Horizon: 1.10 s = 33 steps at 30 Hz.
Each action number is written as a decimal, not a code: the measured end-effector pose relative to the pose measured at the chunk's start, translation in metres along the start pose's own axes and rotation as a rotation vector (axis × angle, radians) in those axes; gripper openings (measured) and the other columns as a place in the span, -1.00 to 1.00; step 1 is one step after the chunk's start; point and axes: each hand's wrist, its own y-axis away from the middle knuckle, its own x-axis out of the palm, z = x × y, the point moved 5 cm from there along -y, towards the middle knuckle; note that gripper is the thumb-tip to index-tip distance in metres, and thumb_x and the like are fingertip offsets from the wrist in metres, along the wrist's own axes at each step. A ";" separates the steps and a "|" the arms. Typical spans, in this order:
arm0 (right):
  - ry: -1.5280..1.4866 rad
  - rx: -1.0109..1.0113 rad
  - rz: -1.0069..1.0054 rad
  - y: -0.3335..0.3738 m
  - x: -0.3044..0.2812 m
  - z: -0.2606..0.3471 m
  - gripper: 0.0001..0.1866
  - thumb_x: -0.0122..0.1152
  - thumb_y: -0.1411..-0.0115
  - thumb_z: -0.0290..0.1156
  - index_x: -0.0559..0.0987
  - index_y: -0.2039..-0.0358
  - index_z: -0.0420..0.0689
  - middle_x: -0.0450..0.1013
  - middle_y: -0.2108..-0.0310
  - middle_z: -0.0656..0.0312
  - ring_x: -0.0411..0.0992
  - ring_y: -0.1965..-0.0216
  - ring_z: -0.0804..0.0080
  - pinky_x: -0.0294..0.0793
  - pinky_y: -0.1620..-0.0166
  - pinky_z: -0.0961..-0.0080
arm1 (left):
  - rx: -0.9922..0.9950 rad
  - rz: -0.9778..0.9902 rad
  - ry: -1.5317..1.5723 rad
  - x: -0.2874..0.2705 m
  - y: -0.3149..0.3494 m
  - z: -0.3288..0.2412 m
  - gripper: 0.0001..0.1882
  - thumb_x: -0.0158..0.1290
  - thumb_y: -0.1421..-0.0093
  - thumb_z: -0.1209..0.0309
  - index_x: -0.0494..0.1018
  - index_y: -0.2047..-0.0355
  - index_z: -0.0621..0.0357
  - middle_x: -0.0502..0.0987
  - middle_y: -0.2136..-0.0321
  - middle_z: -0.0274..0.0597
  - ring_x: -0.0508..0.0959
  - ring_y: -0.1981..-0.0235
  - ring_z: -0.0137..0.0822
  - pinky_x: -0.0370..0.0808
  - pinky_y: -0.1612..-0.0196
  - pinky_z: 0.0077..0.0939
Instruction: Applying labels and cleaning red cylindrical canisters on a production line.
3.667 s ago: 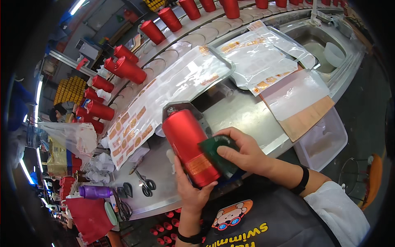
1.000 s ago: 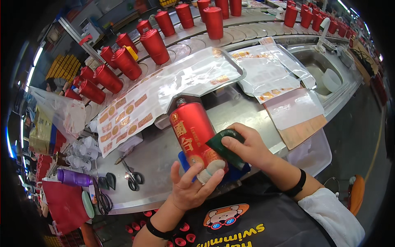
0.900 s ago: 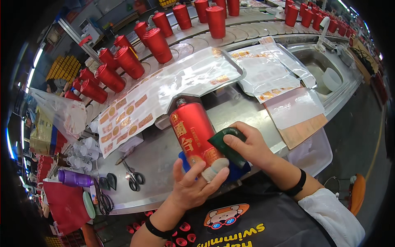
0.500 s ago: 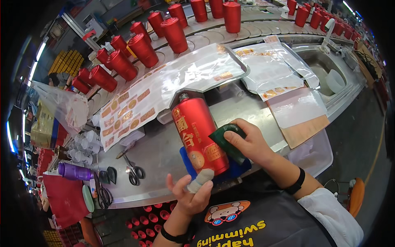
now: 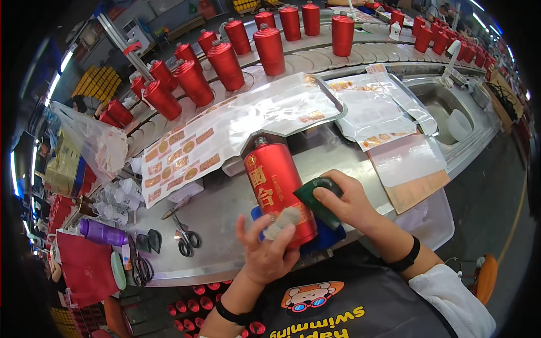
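A red bottle (image 5: 276,177) with gold characters and gold decorations lies tilted on the bench, its neck pointing away from me. A blue pad (image 5: 328,238) shows beneath its near end. My left hand (image 5: 267,253) pinches a pale cloth wad (image 5: 282,223) between thumb and forefinger, the other fingers raised. That wad covers part of the bottle's lower front. In my right hand (image 5: 352,205) is a dark green scraper (image 5: 316,198), gripped at the bottle's right side. Its tip is close to the bottle; whether they touch I cannot tell.
Sheets of gold stickers (image 5: 225,135) lie beyond the bottle, with more sheets (image 5: 375,107) on the right. Several red bottles (image 5: 270,50) stand along the conveyor. Scissors (image 5: 183,234) and a purple bottle (image 5: 103,231) are on the left. A sink (image 5: 437,98) is at the right.
My left hand has moved up from the bottle's base onto its lower front with the cloth wad. The right hand keeps its hold on the scraper. The whole view has shifted slightly.
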 end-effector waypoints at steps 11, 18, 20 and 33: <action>-0.002 -0.027 0.002 -0.003 -0.001 0.006 -0.78 0.21 -0.16 -0.35 0.49 0.30 -0.24 0.48 0.47 0.11 0.45 0.45 0.45 0.43 0.36 0.52 | 0.062 -0.034 -0.123 -0.005 -0.011 0.003 -0.49 0.19 0.02 0.12 0.34 0.07 -0.05 0.42 0.31 -0.31 0.31 0.02 -0.18 -0.02 -0.22 0.19; 0.000 -0.029 -0.012 -0.001 -0.002 0.004 -0.78 0.21 -0.16 -0.34 0.49 0.29 -0.24 0.48 0.46 0.11 0.46 0.44 0.44 0.43 0.36 0.52 | 0.046 -0.033 -0.150 -0.009 -0.019 0.002 -0.48 0.18 0.01 0.09 0.35 0.07 -0.03 0.43 0.36 -0.33 0.32 0.04 -0.20 -0.03 -0.22 0.19; -0.005 -0.036 -0.018 -0.001 -0.002 0.003 -0.78 0.21 -0.16 -0.34 0.49 0.29 -0.23 0.48 0.47 0.11 0.46 0.45 0.44 0.43 0.37 0.51 | 0.019 0.016 -0.161 -0.010 -0.021 0.001 -0.48 0.20 0.02 0.11 0.35 0.06 -0.04 0.44 0.35 -0.32 0.32 0.03 -0.19 -0.05 -0.23 0.19; 0.397 -0.499 -0.034 0.002 -0.006 0.040 -0.78 0.27 -0.07 -0.38 0.51 0.29 -0.16 0.43 0.41 0.17 0.42 0.35 0.24 0.37 0.26 0.35 | -0.138 -0.103 -0.059 -0.006 0.014 -0.005 -0.35 0.22 0.04 0.17 0.27 -0.04 0.11 0.37 0.06 -0.04 0.26 -0.04 -0.07 -0.09 -0.23 0.18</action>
